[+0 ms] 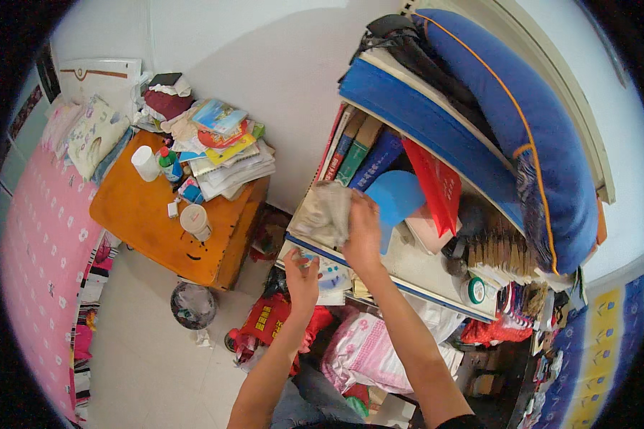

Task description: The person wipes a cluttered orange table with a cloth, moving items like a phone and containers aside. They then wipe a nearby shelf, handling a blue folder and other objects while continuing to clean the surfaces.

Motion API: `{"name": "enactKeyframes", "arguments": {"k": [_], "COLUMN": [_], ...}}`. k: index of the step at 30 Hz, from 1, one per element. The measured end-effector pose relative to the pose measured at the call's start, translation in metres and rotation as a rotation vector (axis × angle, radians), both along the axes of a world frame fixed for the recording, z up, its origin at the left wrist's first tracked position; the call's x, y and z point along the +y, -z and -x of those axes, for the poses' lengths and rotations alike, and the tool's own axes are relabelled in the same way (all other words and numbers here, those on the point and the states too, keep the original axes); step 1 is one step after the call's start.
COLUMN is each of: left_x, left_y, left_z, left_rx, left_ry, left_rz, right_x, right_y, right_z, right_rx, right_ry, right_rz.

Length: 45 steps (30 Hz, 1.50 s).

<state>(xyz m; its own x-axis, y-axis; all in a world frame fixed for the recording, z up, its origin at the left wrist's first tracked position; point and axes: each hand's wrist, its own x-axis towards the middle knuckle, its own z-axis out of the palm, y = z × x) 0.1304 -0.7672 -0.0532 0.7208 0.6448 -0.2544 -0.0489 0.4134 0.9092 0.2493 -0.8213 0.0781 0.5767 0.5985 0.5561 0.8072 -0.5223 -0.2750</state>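
Note:
My right hand [364, 228] is at a crumpled, whitish translucent bag or wrapped bundle [326, 214] on the left end of a white shelf; its fingers are against the bundle's right side, which looks blurred. Below and to the left, my left hand [303, 276] has its fingers apart and curved, in front of the shelf's edge, holding nothing that I can see. Beside it lies a white item with blue marks [330, 276]. Books [357, 155] lean behind the bundle, next to a blue plastic sheet or folder [394, 198] and a red bag [434, 187].
A wooden table [139, 225] with a paper cup [196, 221], a bottle [170, 164] and stacked papers stands at left, near a bed [43, 241]. A waste bin [193, 304] is on the floor. A round-lidded jar [475, 290] sits at the shelf's right; a blue cushion [547, 134] lies above.

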Motion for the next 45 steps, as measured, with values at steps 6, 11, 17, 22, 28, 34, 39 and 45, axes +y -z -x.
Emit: {"name": "enactKeyframes", "arguments": {"k": [6, 11, 17, 22, 28, 34, 39, 45], "left_x": [-0.003, 0.005, 0.007, -0.001, -0.002, 0.008, 0.0, 0.01], "left_y": [0.015, 0.015, 0.035, 0.041, 0.015, 0.028, 0.03, 0.022], "left_z": [-0.033, -0.036, -0.043, -0.052, -0.038, -0.037, -0.042, -0.041], "left_rx": [0.027, -0.019, -0.095, -0.168, -0.065, -0.061, -0.009, -0.087], "left_ry": [-0.138, -0.169, -0.283, -0.31, -0.199, -0.263, -0.303, -0.229], "left_rz": [-0.104, -0.07, -0.205, -0.113, 0.019, -0.111, -0.339, 0.014], "right_x": [0.065, 0.071, 0.026, 0.023, 0.067, 0.053, -0.004, -0.01], "right_y": [0.091, 0.088, 0.048, 0.032, 0.056, 0.041, 0.021, -0.003], "right_z": [-0.037, -0.058, -0.038, -0.04, -0.025, -0.028, -0.047, -0.06], "right_rx": [-0.148, 0.115, 0.478, 0.682, 0.505, 0.756, 0.504, 0.631], "right_ry": [0.096, -0.009, -0.292, -0.342, -0.314, -0.323, -0.284, 0.084], "right_rz": [0.335, 0.413, 0.264, 0.26, 0.14, 0.131, 0.407, 0.015]}}
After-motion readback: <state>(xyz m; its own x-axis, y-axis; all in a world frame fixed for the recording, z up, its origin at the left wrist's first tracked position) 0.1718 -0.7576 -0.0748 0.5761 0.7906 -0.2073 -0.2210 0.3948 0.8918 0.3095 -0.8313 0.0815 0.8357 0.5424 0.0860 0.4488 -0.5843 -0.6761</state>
